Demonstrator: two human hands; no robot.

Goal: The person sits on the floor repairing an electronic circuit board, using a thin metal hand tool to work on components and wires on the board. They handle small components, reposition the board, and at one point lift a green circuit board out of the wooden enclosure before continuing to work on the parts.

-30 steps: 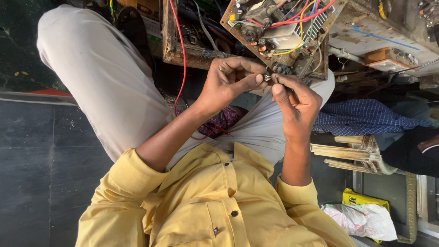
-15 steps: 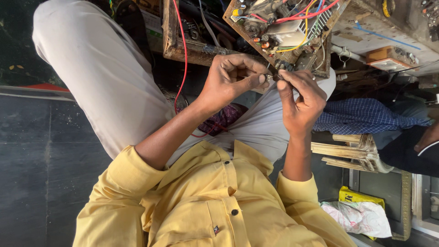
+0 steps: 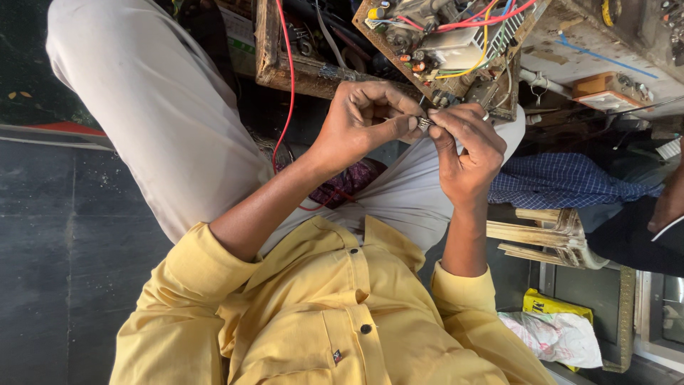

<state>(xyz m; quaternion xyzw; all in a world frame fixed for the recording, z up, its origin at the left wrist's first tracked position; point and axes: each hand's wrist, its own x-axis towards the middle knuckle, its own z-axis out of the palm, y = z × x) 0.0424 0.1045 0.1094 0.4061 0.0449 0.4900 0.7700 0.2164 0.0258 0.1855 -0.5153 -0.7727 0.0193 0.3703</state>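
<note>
Below circuit board [image 3: 456, 43], both hands stay pinching small metal part [image 3: 425, 124].

Dark stone floor tiles [image 3: 64, 271] with pale grout lines run down one side, speckled with dust. A worn wooden crate [image 3: 285, 68] sits near the top. Across the way a pale, scuffed bench [image 3: 605, 50] stands, with a wooden chair [image 3: 548, 235] below it and a yellow and white plastic bag [image 3: 556, 331] lying close by. Daylight is soft and even.
</note>
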